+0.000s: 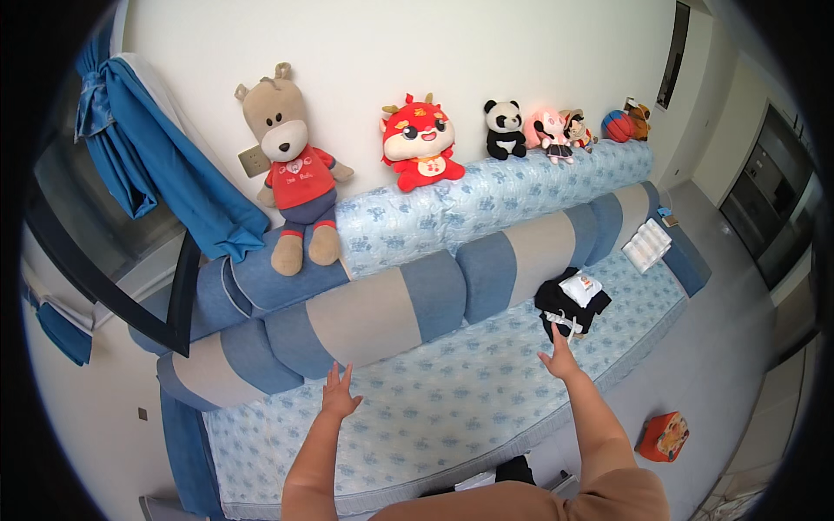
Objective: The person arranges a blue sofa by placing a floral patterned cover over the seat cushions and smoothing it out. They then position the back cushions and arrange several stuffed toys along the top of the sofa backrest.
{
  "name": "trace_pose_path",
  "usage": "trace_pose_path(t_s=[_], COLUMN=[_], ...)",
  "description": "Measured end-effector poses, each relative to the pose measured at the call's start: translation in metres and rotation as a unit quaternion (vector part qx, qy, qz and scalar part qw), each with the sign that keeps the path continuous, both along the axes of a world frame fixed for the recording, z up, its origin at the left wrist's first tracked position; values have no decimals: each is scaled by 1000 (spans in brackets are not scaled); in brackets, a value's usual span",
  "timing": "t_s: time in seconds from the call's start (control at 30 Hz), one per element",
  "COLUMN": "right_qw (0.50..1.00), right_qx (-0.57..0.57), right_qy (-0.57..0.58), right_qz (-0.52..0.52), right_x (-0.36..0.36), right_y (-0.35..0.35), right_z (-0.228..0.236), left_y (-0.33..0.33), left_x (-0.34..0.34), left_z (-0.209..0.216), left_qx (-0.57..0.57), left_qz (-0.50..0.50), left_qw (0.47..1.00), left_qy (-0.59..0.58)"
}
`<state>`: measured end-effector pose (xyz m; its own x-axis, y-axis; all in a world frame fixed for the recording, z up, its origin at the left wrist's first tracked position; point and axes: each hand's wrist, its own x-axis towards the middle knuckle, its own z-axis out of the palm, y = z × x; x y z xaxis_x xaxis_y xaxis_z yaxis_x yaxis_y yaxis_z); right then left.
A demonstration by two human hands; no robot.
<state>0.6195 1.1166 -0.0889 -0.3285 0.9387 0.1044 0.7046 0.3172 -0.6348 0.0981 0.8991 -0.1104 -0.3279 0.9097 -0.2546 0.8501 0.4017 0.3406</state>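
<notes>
My left hand point(340, 395) is held over the blue-patterned seat cover point(434, 408), its fingers spread and nothing in them. Farther right, my right hand point(559, 356) reaches toward a heap of black clothing point(551, 300) on the seat. Its thumb and a finger stand apart. The fingertips are by the near edge of the heap; whether they touch it I cannot tell. On top of the black cloth lies a white folded piece point(579, 287) with a small print. A white strip or strap point(565, 323) shows at the heap's near side.
Striped blue and beige cushions point(373, 313) line the sofa's back. Behind them sit a bear doll point(297, 178), a red plush dragon point(420, 143), a panda point(504, 130) and other toys. A white folded cloth point(646, 246) lies at the far end. An orange-red box point(664, 436) stands on the floor.
</notes>
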Motion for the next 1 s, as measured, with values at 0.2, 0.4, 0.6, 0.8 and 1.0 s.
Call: trace_pose_path(t_s=[0.2,0.4,0.6,0.8,1.0], right_qw=[998,998,998,995,993], right_qx=[24,1,-33,-23,-22], right_qy=[13,-30,6,57,102], right_qz=[48,60,-45,-72,-55], right_x=[48,165,307,357,344], right_y=[62,142,178,194,193], right_z=[63,119,161,166,170], left_y=[51,131,219,256,274], left_x=[94,235,356,367,314], left_z=[52,91,170,189,174], left_qx=[94,136,171,223,285], left_qz=[-11,-31,-76,-74,-70], left_qw=[995,990,982,972,956], left_qy=[23,-16,2,3,-23])
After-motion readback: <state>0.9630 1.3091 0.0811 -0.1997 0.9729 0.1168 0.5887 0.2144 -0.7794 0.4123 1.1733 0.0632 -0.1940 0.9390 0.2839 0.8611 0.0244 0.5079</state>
